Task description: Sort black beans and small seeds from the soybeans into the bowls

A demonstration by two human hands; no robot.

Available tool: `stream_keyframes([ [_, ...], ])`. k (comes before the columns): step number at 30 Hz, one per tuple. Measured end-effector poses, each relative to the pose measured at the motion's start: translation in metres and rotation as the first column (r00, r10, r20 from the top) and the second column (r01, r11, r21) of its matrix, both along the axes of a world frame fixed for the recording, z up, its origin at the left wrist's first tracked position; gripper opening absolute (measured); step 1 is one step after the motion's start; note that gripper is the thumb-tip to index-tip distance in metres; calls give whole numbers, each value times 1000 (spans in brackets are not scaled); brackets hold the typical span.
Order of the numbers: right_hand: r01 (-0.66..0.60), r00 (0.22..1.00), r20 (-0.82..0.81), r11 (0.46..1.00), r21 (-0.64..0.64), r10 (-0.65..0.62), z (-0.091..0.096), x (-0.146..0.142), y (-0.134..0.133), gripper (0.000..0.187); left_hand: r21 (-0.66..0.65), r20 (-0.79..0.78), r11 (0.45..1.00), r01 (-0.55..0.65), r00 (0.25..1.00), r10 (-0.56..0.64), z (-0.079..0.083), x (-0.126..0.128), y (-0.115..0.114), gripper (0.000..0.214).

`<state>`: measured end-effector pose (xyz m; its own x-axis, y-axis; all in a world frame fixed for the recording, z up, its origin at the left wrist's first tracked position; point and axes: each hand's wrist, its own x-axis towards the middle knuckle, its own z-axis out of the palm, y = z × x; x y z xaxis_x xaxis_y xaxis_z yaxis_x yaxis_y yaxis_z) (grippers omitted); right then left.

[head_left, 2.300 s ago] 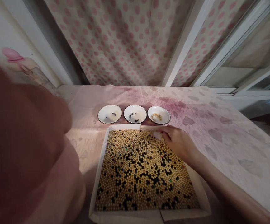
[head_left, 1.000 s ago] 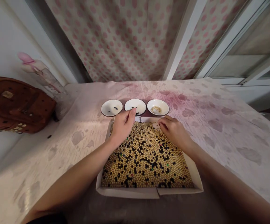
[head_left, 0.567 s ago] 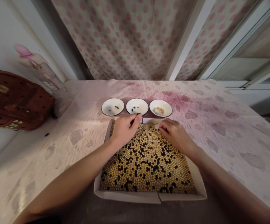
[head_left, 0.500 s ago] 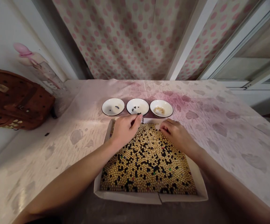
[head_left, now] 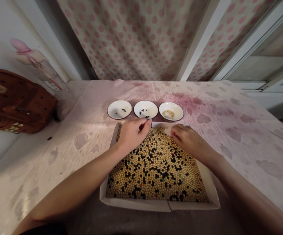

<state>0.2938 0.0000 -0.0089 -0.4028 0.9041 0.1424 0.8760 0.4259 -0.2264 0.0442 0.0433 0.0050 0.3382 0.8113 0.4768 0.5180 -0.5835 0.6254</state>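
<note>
As my left hand [head_left: 133, 135] pinches something unseen near the middle bowl [head_left: 141, 116], my curled right hand [head_left: 189, 141] rests on the beans [head_left: 156, 171].

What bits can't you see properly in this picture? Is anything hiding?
All of these are in the head view:
The left hand hides whatever its fingers may hold, and the beans beneath it.
The right hand covers part of the far edge of the white tray.
The coloured specks among the soybeans are too small to name.
The brown backpack is cut off by the picture's left edge.
</note>
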Motion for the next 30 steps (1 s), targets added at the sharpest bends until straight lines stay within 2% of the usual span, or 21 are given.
stream_keyframes([
  [6,19,985,171,997,73,-31,2,-3,1,20,5,-17,1000,-3,1000,3,1,0,0,46],
  [9,19,982,185,997,81,-34,-2,-2,1,18,15,-23,1000,-1,1000,2,0,0,0,47],
  [11,23,992,126,997,78,-33,-5,0,3,17,18,-33,1000,-2,999,3,-1,-1,1,47],
  [15,59,993,-109,995,80,-50,-5,4,8,12,22,-52,1000,-8,999,9,-2,-1,1,47],
  [19,195,955,-264,959,204,-138,-1,9,22,7,36,-71,999,-9,997,12,-3,-1,2,46],
  [23,333,912,-336,904,269,-236,-8,18,38,4,31,-62,999,-11,998,13,-4,0,2,46],
  [27,371,882,-386,904,215,-270,-20,24,45,7,20,-69,1000,-7,998,8,-4,0,2,44],
  [30,367,874,-411,907,206,-261,-22,25,44,12,16,-75,1000,-6,997,7,-4,0,2,44],
])
